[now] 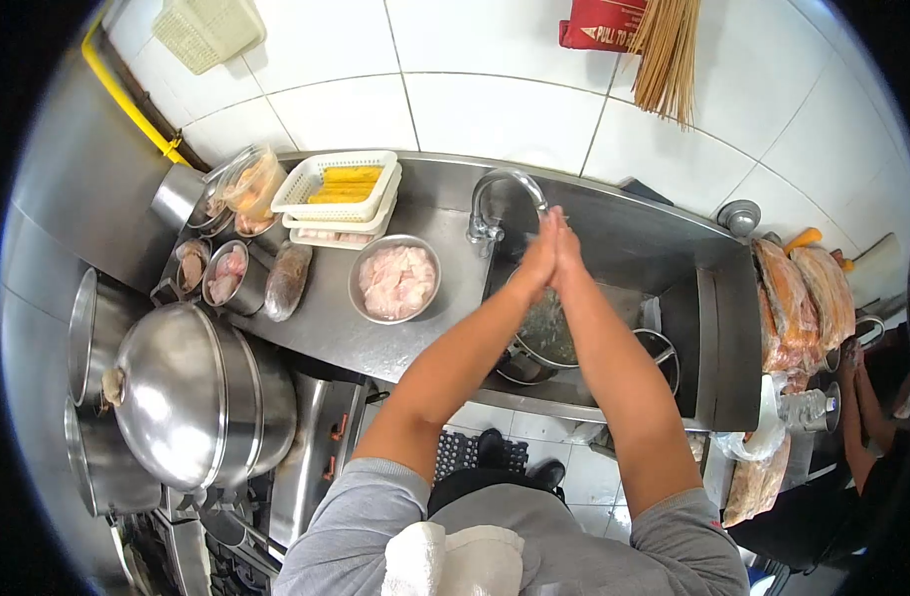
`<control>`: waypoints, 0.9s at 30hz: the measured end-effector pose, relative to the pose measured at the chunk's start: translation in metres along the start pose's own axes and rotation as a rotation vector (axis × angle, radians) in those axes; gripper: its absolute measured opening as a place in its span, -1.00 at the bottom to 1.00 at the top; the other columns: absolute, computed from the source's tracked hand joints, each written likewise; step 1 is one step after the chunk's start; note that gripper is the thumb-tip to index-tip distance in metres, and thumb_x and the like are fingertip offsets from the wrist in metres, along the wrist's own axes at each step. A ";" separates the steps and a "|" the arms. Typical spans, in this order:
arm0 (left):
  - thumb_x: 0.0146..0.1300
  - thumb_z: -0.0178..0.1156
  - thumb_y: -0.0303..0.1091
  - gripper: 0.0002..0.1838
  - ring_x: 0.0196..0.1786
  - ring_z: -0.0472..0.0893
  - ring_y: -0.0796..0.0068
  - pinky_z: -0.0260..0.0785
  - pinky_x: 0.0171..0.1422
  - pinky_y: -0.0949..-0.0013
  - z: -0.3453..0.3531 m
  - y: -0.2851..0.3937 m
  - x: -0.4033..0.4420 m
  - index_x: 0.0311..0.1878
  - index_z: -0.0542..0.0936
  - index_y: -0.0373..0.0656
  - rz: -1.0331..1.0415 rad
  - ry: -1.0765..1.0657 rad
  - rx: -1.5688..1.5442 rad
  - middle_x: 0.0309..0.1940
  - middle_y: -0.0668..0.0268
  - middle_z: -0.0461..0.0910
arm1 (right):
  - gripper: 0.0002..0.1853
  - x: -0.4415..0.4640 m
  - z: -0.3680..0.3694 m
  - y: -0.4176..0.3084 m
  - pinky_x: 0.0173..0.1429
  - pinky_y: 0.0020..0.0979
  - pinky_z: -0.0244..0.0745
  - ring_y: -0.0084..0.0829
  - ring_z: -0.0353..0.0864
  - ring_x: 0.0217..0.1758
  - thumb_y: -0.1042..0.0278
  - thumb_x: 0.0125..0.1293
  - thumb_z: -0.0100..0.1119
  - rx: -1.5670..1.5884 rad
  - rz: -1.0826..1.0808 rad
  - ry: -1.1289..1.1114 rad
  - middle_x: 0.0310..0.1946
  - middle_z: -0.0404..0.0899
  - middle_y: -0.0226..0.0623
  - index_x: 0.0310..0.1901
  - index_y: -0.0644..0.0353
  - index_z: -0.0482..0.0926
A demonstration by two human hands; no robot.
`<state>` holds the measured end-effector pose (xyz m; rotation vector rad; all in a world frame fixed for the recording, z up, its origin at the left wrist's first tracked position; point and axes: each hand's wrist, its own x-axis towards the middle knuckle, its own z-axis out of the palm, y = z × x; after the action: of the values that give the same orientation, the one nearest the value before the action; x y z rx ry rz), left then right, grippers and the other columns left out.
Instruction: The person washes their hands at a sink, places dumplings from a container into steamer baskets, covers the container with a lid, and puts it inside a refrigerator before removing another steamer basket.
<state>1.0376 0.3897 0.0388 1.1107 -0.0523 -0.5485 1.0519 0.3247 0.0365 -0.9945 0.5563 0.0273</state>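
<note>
My left hand (538,260) and my right hand (567,248) are pressed palm to palm, fingers stretched out, just below the spout of the curved faucet (508,175). Both look to hold nothing, though the inner palms are hidden. Beneath them lies the deep steel sink (629,248). In it is a round metal bowl or strainer (546,333) with water in it, partly covered by my forearms. A steel bowl of pale raw meat (395,282) stands on the counter to the left of the sink.
White baskets (296,189) with yellow pieces, meat containers (225,273) and a wrapped package (288,281) crowd the left counter. A big domed steel pot (172,392) stands lower left. Packaged meat (793,298) lies right of the sink, near another person's arm (854,417).
</note>
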 end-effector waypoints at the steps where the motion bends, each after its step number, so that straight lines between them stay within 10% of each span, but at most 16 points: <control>1: 0.29 -0.19 0.31 -0.21 0.27 0.28 0.25 0.10 0.34 0.18 -0.005 0.005 0.004 0.37 0.17 -0.13 0.143 0.009 0.000 0.28 0.11 0.25 | -0.26 -0.014 0.009 0.001 0.26 -0.28 0.21 -0.26 0.33 0.21 -0.26 0.27 -0.05 0.003 -0.002 -0.001 0.21 0.33 -0.10 0.23 0.26 0.32; 5: 0.33 -0.18 0.23 -0.30 0.19 0.35 0.26 0.21 0.27 0.18 -0.004 0.032 0.005 0.34 0.22 -0.10 -0.195 0.122 -0.174 0.23 0.14 0.30 | -0.27 -0.016 0.008 0.012 0.33 -0.32 0.12 -0.26 0.24 0.30 -0.25 0.32 -0.16 -0.170 -0.153 -0.095 0.27 0.25 -0.15 0.24 0.28 0.30; 10: 0.29 -0.13 0.27 -0.23 0.25 0.32 0.35 0.13 0.32 0.24 0.027 -0.006 -0.020 0.40 0.14 -0.06 0.217 0.025 0.111 0.28 0.18 0.27 | -0.28 0.005 -0.017 -0.010 0.32 -0.33 0.13 -0.27 0.27 0.28 -0.25 0.32 -0.17 -0.012 -0.312 0.071 0.24 0.30 -0.14 0.24 0.28 0.31; 15: 0.30 -0.21 0.30 -0.14 0.36 0.19 0.23 0.02 0.39 0.28 0.001 0.011 0.005 0.38 0.10 -0.28 0.085 0.018 0.013 0.35 0.03 0.14 | -0.27 0.038 -0.016 0.020 0.09 -0.25 0.34 -0.28 0.42 0.01 -0.34 0.29 -0.18 -0.047 -0.179 0.012 0.04 0.46 -0.27 0.17 0.21 0.37; 24: 0.36 -0.16 0.16 -0.28 0.45 0.04 0.25 -0.24 0.49 0.29 -0.006 -0.036 -0.060 0.36 0.19 -0.24 -0.002 -0.102 0.091 0.37 0.20 0.16 | -0.04 0.003 -0.029 0.026 0.40 -0.21 -0.06 -0.24 0.12 0.38 -0.50 0.16 -0.17 -0.038 -0.107 0.088 0.34 0.13 -0.04 0.31 0.26 0.20; 27: 0.38 -0.09 -0.01 -0.43 0.34 0.26 0.35 0.00 0.39 0.25 -0.061 -0.029 -0.110 0.30 0.27 -0.23 -0.146 -0.212 0.155 0.30 0.23 0.28 | -0.05 -0.004 -0.034 0.046 0.43 -0.17 -0.11 -0.20 0.07 0.42 -0.47 0.18 -0.19 -0.145 0.158 -0.029 0.34 0.13 -0.01 0.30 0.32 0.19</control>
<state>0.9499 0.4798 0.0108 1.2097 -0.2018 -0.8022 1.0217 0.3242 -0.0117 -1.0876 0.6122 0.2253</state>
